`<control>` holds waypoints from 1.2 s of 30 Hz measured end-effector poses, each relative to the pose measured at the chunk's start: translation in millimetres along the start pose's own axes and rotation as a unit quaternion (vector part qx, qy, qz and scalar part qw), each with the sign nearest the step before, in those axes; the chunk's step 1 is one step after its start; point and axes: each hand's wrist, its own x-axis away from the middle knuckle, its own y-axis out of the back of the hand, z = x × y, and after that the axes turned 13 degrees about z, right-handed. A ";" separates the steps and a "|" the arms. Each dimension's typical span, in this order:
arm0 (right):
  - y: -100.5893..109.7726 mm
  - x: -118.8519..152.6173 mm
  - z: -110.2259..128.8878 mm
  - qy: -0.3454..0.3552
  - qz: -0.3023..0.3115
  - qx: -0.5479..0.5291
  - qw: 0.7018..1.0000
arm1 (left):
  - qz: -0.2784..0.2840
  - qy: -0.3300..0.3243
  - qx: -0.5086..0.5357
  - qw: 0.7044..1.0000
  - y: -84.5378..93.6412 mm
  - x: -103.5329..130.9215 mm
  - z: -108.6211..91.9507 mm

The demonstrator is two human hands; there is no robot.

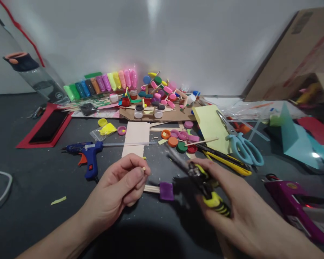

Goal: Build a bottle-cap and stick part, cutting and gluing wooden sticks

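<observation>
My left hand [124,183] is closed in a pinch, with the pale end of a thin wooden stick [144,168] poking out at the fingertips. The rest of that stick is hidden by the fingers. In my right hand [229,194] is a pair of long-nosed pliers [205,183] with yellow and black handles. Their jaws point up and left and are blurred. Between the hands, a purple square piece [166,191] lies on the table, joined to several wooden sticks [152,189] that run left under my left hand.
A blue glue gun [90,158] lies left, near a phone [50,126] on red card. Bottle caps [173,141], a utility knife [226,162], blue scissors [243,145] and yellow paper [212,126] spread behind the pliers. Clay packets [102,82] line the back; a purple device [294,205] sits right.
</observation>
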 end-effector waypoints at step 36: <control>-30.2 -16.3 19.0 0.058 -0.046 -0.052 0.996 | -0.021 -0.019 -0.057 0.998 -2.3 1.2 13.7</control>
